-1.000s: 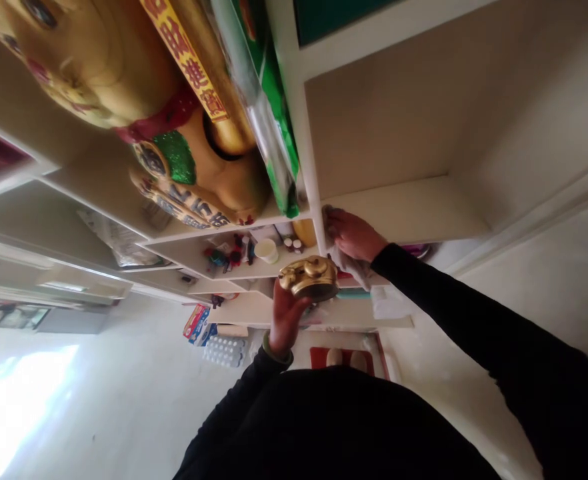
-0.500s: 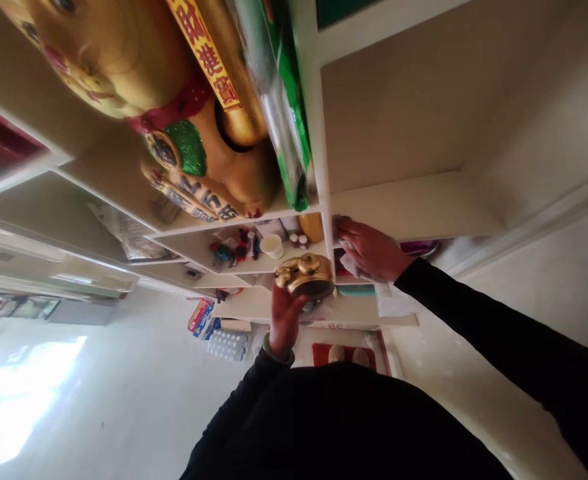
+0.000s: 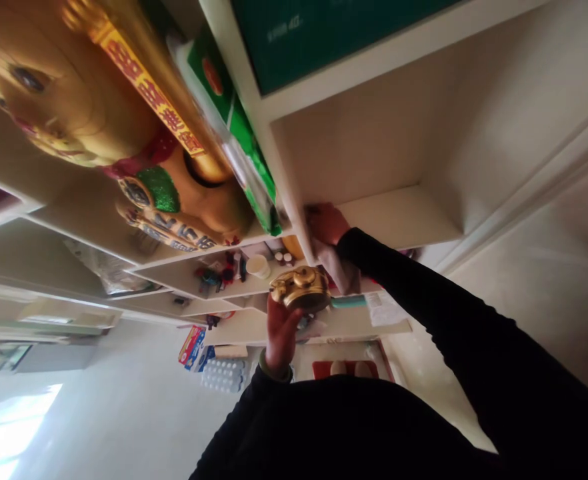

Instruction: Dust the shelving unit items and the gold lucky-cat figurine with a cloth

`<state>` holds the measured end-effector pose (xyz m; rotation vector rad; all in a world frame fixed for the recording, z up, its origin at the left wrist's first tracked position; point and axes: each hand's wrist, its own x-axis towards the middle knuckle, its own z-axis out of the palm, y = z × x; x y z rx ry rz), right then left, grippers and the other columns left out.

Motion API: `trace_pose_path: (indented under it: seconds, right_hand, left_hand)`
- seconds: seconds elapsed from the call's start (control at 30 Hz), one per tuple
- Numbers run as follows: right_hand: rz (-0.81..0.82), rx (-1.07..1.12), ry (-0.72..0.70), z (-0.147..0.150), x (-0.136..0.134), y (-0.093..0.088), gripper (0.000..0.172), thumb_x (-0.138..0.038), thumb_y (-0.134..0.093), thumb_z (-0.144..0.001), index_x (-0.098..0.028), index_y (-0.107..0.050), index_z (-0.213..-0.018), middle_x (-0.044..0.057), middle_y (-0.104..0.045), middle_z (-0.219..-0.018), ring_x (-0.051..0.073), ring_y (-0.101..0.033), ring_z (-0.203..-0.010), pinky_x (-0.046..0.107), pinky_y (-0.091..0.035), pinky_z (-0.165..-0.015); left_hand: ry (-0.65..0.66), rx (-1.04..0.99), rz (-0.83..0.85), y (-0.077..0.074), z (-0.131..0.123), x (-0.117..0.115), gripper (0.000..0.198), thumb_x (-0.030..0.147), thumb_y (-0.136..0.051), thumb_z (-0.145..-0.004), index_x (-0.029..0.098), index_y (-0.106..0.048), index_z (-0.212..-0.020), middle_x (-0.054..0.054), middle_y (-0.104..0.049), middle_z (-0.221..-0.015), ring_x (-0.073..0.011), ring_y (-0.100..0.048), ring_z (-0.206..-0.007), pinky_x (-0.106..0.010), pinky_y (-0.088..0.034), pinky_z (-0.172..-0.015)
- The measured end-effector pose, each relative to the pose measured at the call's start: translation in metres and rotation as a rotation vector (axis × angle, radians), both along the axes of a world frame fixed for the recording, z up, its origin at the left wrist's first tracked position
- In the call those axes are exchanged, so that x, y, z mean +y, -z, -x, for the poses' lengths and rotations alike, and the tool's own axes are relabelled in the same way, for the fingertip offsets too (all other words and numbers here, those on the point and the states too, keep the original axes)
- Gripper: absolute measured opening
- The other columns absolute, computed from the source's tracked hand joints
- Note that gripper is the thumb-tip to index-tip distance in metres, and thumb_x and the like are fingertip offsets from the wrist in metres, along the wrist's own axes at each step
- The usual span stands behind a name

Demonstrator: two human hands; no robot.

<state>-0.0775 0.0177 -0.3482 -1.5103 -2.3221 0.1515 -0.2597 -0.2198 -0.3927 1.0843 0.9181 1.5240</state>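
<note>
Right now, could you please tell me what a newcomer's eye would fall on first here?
A large golden cat figure in the shelving dominates the upper left. Just below the centre, the left hand holds a small golden ornament, while the right hand holds a pale cloth at the shelving's edge. A bright patch of light glares at the lower left.

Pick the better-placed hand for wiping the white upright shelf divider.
Likely the right hand: it holds a pale fabric cloth at that divider; the left hand holds a rounded gold figurine.
</note>
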Motion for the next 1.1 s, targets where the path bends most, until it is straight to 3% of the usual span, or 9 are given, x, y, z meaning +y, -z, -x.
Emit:
trace_pose_path:
  seconds: [0.1,0.27,0.4,0.8,0.97,1.1]
  right_hand:
    - [-0.010,-0.006,0.068,0.000,0.001,-0.001,0.048,-0.028,-0.046,-0.107,-0.012,-0.079,-0.138,0.026,-0.073,-0.142,0.042,-0.063,-0.128,0.053,-0.051,-0.102]
    - [-0.017,-0.032,0.057,-0.003,-0.004,-0.001,0.044,-0.028,-0.050,-0.104,-0.015,-0.083,-0.132,0.025,-0.074,-0.136,0.041,-0.065,-0.123,0.049,-0.050,-0.096]
    - [-0.029,-0.043,0.083,-0.002,0.000,-0.002,0.048,-0.026,-0.048,-0.104,-0.012,-0.081,-0.135,0.029,-0.070,-0.138,0.044,-0.062,-0.125,0.052,-0.049,-0.096]
    - [-0.038,-0.028,0.089,-0.004,0.005,0.008,0.046,-0.027,-0.050,-0.105,-0.015,-0.079,-0.140,0.026,-0.069,-0.136,0.039,-0.061,-0.123,0.049,-0.046,-0.097]
    - [-0.050,-0.007,0.085,-0.001,0.007,0.009,0.049,-0.027,-0.048,-0.104,-0.013,-0.078,-0.139,0.028,-0.067,-0.142,0.046,-0.057,-0.129,0.056,-0.047,-0.101]
    - [-0.048,0.005,0.002,-0.002,-0.012,0.007,0.046,-0.023,-0.046,-0.104,-0.008,-0.080,-0.131,0.028,-0.065,-0.149,0.044,-0.056,-0.134,0.057,-0.046,-0.110]
  left_hand:
    - [-0.013,-0.003,0.002,-0.001,-0.003,-0.003,0.061,0.037,-0.089,-0.090,0.031,-0.062,-0.144,-0.009,-0.071,-0.149,-0.0308,-0.071,-0.136,-0.048,-0.059,-0.116]
    - [-0.047,0.012,0.008,0.001,0.002,-0.009,0.061,0.038,-0.088,-0.092,0.032,-0.062,-0.146,-0.009,-0.071,-0.149,-0.0306,-0.070,-0.138,-0.049,-0.056,-0.120]
    - [-0.069,0.016,0.021,0.002,0.003,-0.008,0.060,0.040,-0.089,-0.090,0.029,-0.063,-0.143,-0.010,-0.070,-0.148,-0.0321,-0.068,-0.140,-0.051,-0.054,-0.123]
    - [-0.056,0.034,0.046,0.003,0.007,-0.014,0.067,0.043,-0.090,-0.089,0.031,-0.059,-0.148,-0.011,-0.067,-0.154,-0.0343,-0.067,-0.143,-0.054,-0.053,-0.124]
    - [-0.063,0.047,0.032,0.001,0.007,-0.014,0.066,0.046,-0.089,-0.090,0.030,-0.060,-0.147,-0.012,-0.069,-0.150,-0.0346,-0.067,-0.142,-0.055,-0.052,-0.125]
    - [-0.049,0.046,0.030,0.000,0.006,-0.016,0.063,0.044,-0.088,-0.091,0.032,-0.060,-0.146,-0.011,-0.067,-0.154,-0.0340,-0.065,-0.144,-0.054,-0.051,-0.127]
